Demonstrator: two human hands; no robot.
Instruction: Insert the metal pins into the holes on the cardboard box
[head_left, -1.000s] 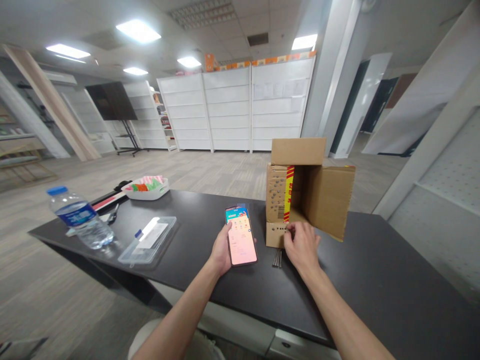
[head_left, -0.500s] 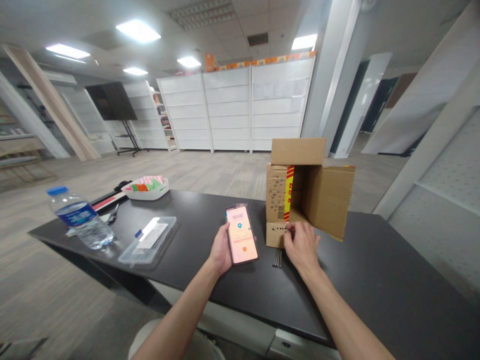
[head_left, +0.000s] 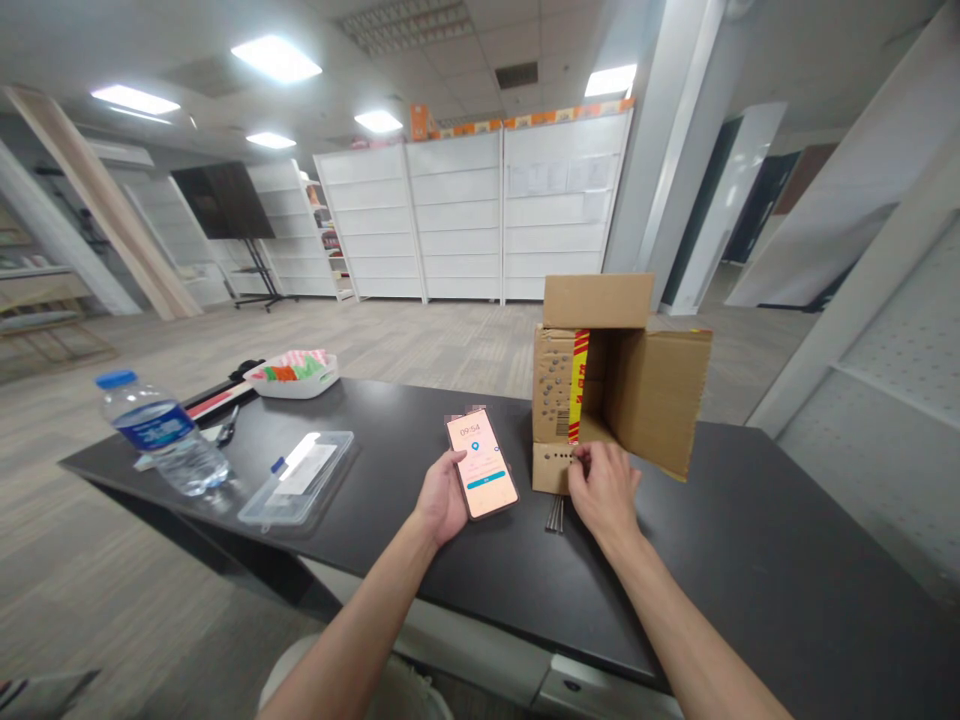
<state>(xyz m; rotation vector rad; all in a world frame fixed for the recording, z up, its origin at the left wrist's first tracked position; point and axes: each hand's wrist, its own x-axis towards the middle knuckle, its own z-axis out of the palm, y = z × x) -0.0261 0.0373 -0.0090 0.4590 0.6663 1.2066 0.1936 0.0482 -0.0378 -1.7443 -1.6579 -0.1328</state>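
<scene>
My left hand (head_left: 444, 498) grips a smartphone (head_left: 486, 480) over the table, its thumb on the screen's left edge. The lit screen reads 09:54 and carries a teal bar. An opened cardboard box (head_left: 551, 400) stands to the right, with red-and-yellow tape (head_left: 578, 385) down its front edge. My right hand (head_left: 606, 490) rests at the box's lower front flap (head_left: 550, 477), beside a row of small dark holes. Its thumb and index finger are pinched; what lies between them is too small to make out. Several long screws or nails (head_left: 554, 515) lie below the flap.
On the left of the black table (head_left: 420, 440) are a water bottle (head_left: 161, 430), a clear plastic case (head_left: 304, 480) and a white basket (head_left: 292, 378) with colourful contents. White shelving (head_left: 457, 220) stands behind. The box's side flap (head_left: 664, 400) sticks out rightward.
The phone's screen has changed: its time went from 00:00 to 09:54, and a teal bar replaced a round orange button. The phone shifted slightly and my left thumb moved onto the screen's edge.
</scene>
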